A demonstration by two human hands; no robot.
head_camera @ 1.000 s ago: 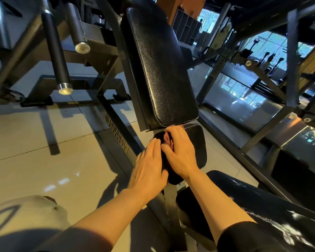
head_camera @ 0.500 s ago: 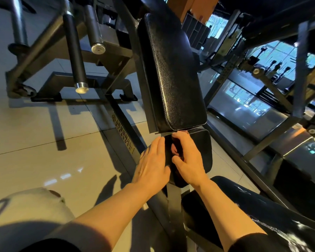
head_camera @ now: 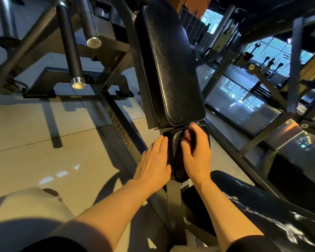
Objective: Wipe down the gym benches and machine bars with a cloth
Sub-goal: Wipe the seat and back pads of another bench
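My left hand [head_camera: 154, 165]: flat, fingers straight, resting against the small black padded leather seat pad [head_camera: 173, 142]. My right hand [head_camera: 196, 153]: grip curled around a dark cloth [head_camera: 179, 160], pressing it on that surface.

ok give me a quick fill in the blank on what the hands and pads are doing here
1. The left hand rests flat against the ____ side of the small black padded seat.
2. The right hand holds a dark ____ on that seat.
3. The long black textured back pad stands directly ____ the seat.
4. Two round metal bars have ____ end caps.

Missing words: left; cloth; above; silver
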